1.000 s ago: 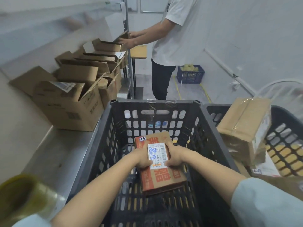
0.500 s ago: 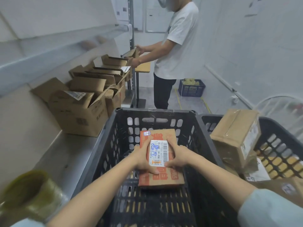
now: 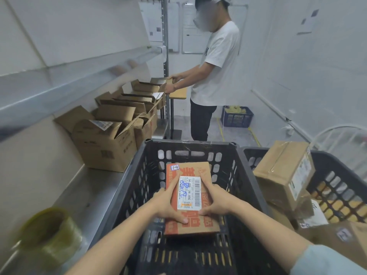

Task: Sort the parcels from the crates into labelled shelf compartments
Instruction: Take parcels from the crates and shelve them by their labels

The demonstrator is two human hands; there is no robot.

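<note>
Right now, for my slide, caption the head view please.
Left hand and right hand hold a labelled orange parcel inside the black crate.

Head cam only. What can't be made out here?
- Head view: fine label print on parcel, too small; left hand and right hand cover its edges.
- Head view: inside of open cartons, hidden by flaps.
- Head view: lower parcels in right crate, under taped box.
- Head view: tape roll, blurred.

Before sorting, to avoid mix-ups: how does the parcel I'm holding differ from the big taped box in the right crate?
The held parcel is flat with orange print; the taped box is bulkier, plain brown. The held parcel lies roughly level; the taped box is tilted. Both are cardboard.
</note>
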